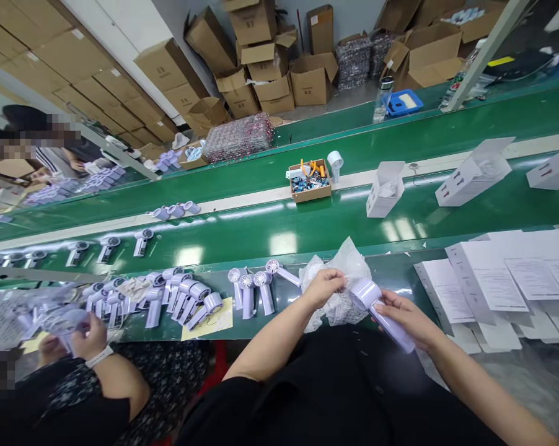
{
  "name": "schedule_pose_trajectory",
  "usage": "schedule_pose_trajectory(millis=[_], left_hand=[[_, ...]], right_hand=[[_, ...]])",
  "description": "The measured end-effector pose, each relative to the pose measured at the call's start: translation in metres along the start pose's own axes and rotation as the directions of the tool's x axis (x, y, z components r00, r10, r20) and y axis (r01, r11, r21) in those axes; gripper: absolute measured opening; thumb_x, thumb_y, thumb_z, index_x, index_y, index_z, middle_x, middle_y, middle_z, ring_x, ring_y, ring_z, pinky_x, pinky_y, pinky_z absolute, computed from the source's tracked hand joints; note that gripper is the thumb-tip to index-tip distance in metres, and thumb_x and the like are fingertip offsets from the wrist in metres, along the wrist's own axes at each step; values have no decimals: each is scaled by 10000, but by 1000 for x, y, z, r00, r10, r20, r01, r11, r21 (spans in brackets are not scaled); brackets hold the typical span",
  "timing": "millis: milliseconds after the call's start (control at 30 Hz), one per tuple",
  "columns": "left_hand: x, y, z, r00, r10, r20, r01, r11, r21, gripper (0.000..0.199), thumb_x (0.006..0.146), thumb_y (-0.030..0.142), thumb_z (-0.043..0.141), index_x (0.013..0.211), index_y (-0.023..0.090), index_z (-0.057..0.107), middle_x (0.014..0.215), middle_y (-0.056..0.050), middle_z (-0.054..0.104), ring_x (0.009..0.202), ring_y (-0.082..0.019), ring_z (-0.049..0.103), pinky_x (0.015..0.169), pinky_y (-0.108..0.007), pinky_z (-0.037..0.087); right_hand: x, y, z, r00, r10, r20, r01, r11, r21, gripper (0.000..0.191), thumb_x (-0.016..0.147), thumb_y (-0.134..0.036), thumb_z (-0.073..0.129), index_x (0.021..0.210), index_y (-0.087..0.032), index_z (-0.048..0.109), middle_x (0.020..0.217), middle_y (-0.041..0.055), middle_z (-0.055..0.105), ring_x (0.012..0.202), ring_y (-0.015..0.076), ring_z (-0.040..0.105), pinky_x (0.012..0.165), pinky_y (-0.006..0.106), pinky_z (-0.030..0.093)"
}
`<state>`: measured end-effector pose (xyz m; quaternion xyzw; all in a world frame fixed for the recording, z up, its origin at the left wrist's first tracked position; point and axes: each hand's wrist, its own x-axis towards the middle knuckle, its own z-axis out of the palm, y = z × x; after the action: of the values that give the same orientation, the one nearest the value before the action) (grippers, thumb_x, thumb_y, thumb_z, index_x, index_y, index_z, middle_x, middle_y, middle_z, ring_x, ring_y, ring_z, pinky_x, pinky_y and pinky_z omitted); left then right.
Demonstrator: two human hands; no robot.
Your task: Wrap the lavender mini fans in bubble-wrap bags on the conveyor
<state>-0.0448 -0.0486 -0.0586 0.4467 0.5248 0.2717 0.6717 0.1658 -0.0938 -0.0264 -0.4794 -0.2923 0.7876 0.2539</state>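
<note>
At a green table [400, 272], my right grip [400, 316] closes around a lilac handheld fan [365, 293] at one o'clock as my left [328, 287] pinches clear plastic wrap [351, 263].

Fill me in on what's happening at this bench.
The right hand holds a lavender handheld fan, while the left hand grips clear plastic wrap beside its head. More fans lie to the left on the work surface, and white boxes are stacked to the right. A co-worker at the far left handles similar lavender pieces. Open white boxes stand on the green belt.
</note>
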Motion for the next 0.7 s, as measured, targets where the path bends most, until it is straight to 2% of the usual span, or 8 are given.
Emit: schedule_pose_trajectory(millis=[133,233,300,367,500,600,667,700], left_hand=[[-16,18,10,956,284,-70,-246,910,333,187,827,310,466,788,151,555,654,10,506,611,-109,461,615,-246,404],[-31,29,14,805,578,131,-515,574,637,202,869,275,405,860,161,572,767,-53,542,758,-169,500,745,-319,422],[-42,30,8,719,623,308,-609,352,710,217,873,227,375,895,167,582,785,-78,538,811,-199,503,785,-350,417],[-50,25,-1,687,619,381,-624,234,746,245,874,190,347,930,168,584,777,-85,529,810,-208,502,775,-359,422],[-60,8,-7,647,695,315,-569,164,806,253,894,178,324,940,137,570,745,-79,527,749,-193,500,711,-339,442],[-62,3,9,595,679,429,-656,103,747,236,897,192,351,902,129,579,739,-75,551,743,-181,518,715,-319,451],[-61,6,23,621,606,498,-709,162,687,227,892,218,387,868,131,596,756,-76,580,767,-176,539,749,-313,454],[-60,9,29,670,564,484,-698,256,669,220,885,231,411,853,134,605,763,-71,595,770,-170,548,752,-303,454]], right_hand=[[-6,2,9,996,3,-85,-9,997,-75,397,754,-373,680,1110,-235,572,850,-5,612,645,127,570,581,279,532],[-10,2,20,993,-39,-109,34,998,-47,375,755,-373,684,1087,-244,567,825,-18,600,623,114,554,564,268,532],[-14,3,26,989,-64,-131,66,998,9,369,731,-354,711,1056,-248,571,886,-11,605,650,117,560,554,269,539],[-18,4,32,985,-60,-161,74,993,88,382,701,-330,741,1037,-255,573,936,-6,609,684,130,578,551,279,551],[-28,11,38,960,-25,-281,82,977,195,452,653,-292,780,1051,-257,567,924,-9,621,677,142,608,562,290,568],[-28,16,41,928,-48,-370,127,973,193,470,631,-252,793,1030,-244,545,856,-23,636,616,130,610,527,260,553],[-25,19,42,908,-50,-416,152,965,215,438,638,-212,782,982,-247,512,771,-41,638,565,126,606,494,238,527],[-23,19,42,905,-25,-425,142,959,247,411,653,-196,767,953,-248,491,733,-45,635,549,130,608,490,237,520]])
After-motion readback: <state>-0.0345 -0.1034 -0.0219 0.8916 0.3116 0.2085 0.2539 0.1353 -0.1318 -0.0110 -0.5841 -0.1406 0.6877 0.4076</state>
